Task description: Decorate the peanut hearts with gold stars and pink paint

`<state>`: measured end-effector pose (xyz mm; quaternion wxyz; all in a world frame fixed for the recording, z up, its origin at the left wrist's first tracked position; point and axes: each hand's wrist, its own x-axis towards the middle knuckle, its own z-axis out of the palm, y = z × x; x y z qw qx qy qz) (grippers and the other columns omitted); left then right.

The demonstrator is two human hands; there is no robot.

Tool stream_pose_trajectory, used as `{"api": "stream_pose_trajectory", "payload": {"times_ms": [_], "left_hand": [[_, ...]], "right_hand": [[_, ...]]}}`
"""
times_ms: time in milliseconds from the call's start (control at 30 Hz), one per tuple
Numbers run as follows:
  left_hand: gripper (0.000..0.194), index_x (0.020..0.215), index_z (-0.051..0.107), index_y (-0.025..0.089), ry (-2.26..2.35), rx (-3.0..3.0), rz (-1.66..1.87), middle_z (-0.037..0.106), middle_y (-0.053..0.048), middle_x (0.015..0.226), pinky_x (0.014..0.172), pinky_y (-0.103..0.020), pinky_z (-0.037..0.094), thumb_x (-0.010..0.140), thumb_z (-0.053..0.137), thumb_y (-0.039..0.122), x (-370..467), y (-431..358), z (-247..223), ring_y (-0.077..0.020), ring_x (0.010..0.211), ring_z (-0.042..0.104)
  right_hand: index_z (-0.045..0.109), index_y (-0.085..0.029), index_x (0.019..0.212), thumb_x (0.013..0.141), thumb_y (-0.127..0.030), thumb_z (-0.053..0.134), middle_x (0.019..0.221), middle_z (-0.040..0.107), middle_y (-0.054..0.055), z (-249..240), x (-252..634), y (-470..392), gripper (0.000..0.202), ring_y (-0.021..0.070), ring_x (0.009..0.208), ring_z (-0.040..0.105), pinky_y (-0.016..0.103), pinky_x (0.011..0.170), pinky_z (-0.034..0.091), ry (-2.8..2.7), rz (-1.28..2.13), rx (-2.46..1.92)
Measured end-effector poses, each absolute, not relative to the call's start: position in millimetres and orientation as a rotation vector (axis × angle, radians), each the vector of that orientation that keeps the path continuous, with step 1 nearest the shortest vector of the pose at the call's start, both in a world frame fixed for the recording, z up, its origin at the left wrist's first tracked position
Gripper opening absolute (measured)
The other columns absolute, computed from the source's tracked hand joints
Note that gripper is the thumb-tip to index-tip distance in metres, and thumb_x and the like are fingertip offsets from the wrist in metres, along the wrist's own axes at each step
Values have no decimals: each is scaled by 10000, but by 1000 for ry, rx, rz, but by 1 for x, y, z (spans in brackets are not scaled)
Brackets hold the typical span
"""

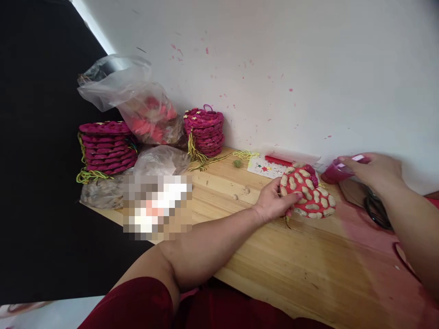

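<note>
My left hand (279,201) grips the lower left edge of a red piece covered with peanuts (310,194), its thumb on the front face. A small magenta cluster shows at the piece's upper right. My right hand (375,169) is closed round a pink cup (334,172), just right of the peanut piece. Behind the piece lies a white card with coloured stars (262,167), with a red stick (277,161) beside it.
Two magenta coiled baskets (108,148) (207,132) and plastic bags (154,114) stand at the back left. Yellow-green yarn (206,161) trails over the wooden table (274,260). Black-handled scissors (375,210) lie under my right forearm. A white wall rises behind.
</note>
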<state>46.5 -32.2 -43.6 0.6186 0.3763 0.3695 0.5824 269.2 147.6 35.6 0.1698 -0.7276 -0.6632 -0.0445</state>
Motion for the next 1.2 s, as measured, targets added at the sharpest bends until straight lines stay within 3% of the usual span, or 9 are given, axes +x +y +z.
{"api": "stream_pose_trajectory", "payload": {"times_ms": [100, 333, 700, 867, 1033, 1200], "left_hand": [[397, 993, 571, 200, 851, 865, 1349, 627, 50, 698, 412, -218, 432, 746, 831, 372, 47, -31, -46, -78, 430, 497], [556, 1034, 578, 196, 826, 863, 1352, 659, 37, 731, 415, -232, 452, 671, 890, 478, 48, -30, -49, -82, 441, 501], [615, 1013, 583, 185, 807, 904, 1426, 659, 38, 762, 378, -210, 436, 658, 899, 575, 49, -33, -49, -63, 444, 488], [601, 1020, 591, 182, 839, 939, 1424, 637, 51, 728, 369, -206, 430, 674, 900, 564, 49, -34, -50, -54, 417, 465], [584, 1050, 604, 189, 852, 1007, 1430, 661, 31, 795, 370, -198, 437, 701, 895, 555, 49, -36, -52, -58, 452, 475], [530, 1119, 625, 208, 885, 1107, 1409, 730, -18, 903, 501, -221, 522, 774, 849, 542, 48, -38, -57, -113, 599, 602]], "right_hand": [[781, -224, 871, 872, -460, 738, 759, 717, 91, 44, 257, 136, 240, 223, 613, 480, 396, 694, 404, -1800, 30, -2204], [621, -271, 626, 815, -411, 785, 552, 528, 9, 50, 257, 127, 286, 216, 563, 414, 418, 680, 372, -1746, 30, -2118], [704, -231, 820, 874, -475, 662, 842, 740, 86, 33, 274, 113, 254, 281, 835, 628, 413, 801, 429, -1591, -22, -1928], [661, -238, 799, 888, -527, 636, 766, 706, 31, 40, 281, 91, 303, 220, 723, 607, 352, 705, 451, -1407, 42, -1756], [644, -253, 790, 831, -607, 703, 645, 604, -23, 51, 264, 34, 362, 168, 616, 555, 318, 633, 463, -1214, 419, -1202], [640, -248, 838, 842, -615, 745, 652, 615, -32, 47, 231, -22, 382, 147, 602, 575, 287, 581, 470, -1252, 503, -1027]]}}
